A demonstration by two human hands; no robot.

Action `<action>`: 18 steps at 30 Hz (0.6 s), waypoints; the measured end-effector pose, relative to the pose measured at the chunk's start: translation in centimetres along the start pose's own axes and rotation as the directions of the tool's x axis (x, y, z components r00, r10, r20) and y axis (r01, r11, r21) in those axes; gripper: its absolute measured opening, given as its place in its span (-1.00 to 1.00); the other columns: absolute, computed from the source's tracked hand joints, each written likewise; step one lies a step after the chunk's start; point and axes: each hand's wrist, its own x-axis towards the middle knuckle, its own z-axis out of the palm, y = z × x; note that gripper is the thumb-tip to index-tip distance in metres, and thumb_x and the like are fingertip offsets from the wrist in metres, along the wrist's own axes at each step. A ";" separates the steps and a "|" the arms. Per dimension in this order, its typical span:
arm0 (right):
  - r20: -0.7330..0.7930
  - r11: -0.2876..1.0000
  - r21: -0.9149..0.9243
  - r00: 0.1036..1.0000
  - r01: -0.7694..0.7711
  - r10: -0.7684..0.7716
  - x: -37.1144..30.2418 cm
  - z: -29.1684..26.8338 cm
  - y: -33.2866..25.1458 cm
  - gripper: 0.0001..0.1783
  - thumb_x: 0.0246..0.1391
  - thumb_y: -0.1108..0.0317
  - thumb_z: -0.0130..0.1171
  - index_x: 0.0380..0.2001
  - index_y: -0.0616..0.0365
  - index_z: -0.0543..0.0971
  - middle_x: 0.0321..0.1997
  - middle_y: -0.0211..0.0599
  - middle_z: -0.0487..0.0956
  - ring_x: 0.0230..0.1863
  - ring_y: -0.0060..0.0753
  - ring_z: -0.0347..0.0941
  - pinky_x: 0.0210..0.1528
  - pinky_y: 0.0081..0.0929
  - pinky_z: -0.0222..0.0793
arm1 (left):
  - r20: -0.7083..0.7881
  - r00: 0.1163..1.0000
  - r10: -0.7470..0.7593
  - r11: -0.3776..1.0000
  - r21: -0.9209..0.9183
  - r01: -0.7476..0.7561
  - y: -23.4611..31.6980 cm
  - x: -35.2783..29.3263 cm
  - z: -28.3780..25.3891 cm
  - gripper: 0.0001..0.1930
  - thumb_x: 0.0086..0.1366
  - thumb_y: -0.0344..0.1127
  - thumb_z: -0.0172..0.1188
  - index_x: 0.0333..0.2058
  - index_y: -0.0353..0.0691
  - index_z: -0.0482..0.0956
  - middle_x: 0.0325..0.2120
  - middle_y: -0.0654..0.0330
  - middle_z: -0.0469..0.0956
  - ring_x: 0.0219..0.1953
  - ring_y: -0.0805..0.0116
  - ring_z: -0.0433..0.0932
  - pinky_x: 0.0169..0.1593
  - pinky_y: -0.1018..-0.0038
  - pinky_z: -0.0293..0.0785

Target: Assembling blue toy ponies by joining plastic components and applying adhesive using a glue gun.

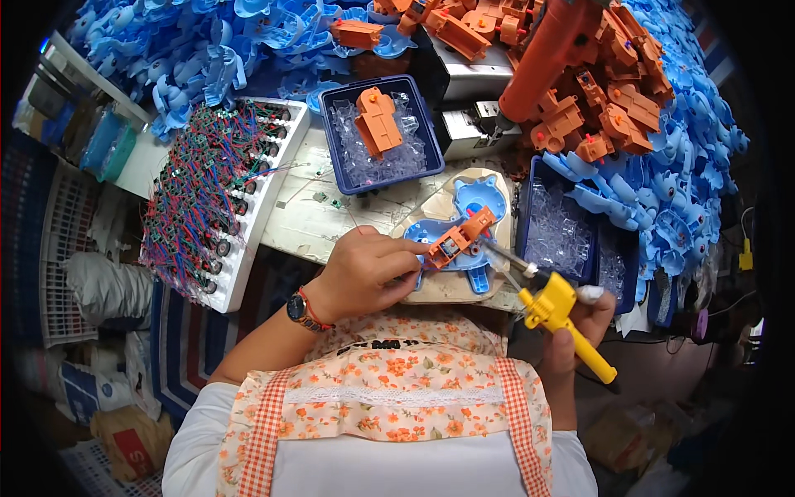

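My right hand (584, 319) is closed round a yellow soldering gun (567, 319), its metal tip pointing left at an orange plastic housing (460, 238). The housing lies across a blue plastic toy shell (480, 197), with a small electronic part showing in its open left end. My left hand (377, 269) has its fingers curled, index fingertip and thumb at that left end. Whatever is pinched beneath the fingertips is hidden. Under the shell sits a pale fixture block (410, 290).
Left is a white foam tray (248, 240) of wired parts. A blue bin (344, 184) of clear plastic pieces holds an orange housing (378, 124). Orange housings (621, 108) and blue shells (671, 199) pile up at the right. An orange-red tool (538, 70) hangs at the back.
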 end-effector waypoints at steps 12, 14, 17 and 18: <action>0.646 0.708 -0.363 0.711 0.605 -0.276 2.5 2.4 -2.5 -0.34 -0.17 0.33 0.46 -0.03 0.13 0.31 -0.50 -0.20 0.56 -0.55 -0.22 0.53 -0.49 -0.37 0.40 | 0.011 0.999 0.032 0.997 0.071 -0.033 0.5 0.1 -0.1 -0.87 -0.01 -0.44 0.34 -0.48 -0.10 0.58 -0.25 0.26 0.71 -0.54 0.41 0.57 -0.46 0.48 0.37; 0.667 0.685 -0.369 0.692 0.628 -0.275 2.9 3.1 -2.9 -0.36 -0.23 0.32 0.53 -0.13 0.08 0.33 -0.53 -0.31 0.56 -0.59 -0.27 0.53 -0.62 -0.45 0.38 | 0.018 0.999 0.033 0.996 0.083 -0.034 0.6 0.0 -0.2 -0.88 0.02 -0.43 0.31 -0.49 -0.11 0.53 -0.23 0.29 0.70 -0.53 0.43 0.58 -0.45 0.48 0.37; 0.686 0.640 -0.392 0.674 0.661 -0.275 2.8 3.5 -3.0 -0.39 -0.23 0.33 0.54 -0.17 0.08 0.35 -0.53 -0.31 0.56 -0.58 -0.26 0.53 -0.62 -0.44 0.38 | 0.035 0.999 0.035 0.993 0.109 -0.039 0.7 0.0 -0.1 -0.88 0.05 -0.40 0.28 -0.51 -0.12 0.48 -0.20 0.31 0.69 -0.51 0.45 0.59 -0.43 0.47 0.38; 0.687 0.633 -0.404 0.676 0.660 -0.267 2.8 3.6 -3.0 -0.41 -0.23 0.33 0.54 -0.20 0.07 0.36 -0.54 -0.31 0.56 -0.58 -0.26 0.53 -0.62 -0.44 0.38 | 0.046 0.998 0.039 0.992 0.122 -0.044 0.7 0.0 -0.1 -0.88 0.05 -0.39 0.28 -0.51 -0.12 0.48 -0.20 0.31 0.69 -0.51 0.45 0.59 -0.43 0.46 0.39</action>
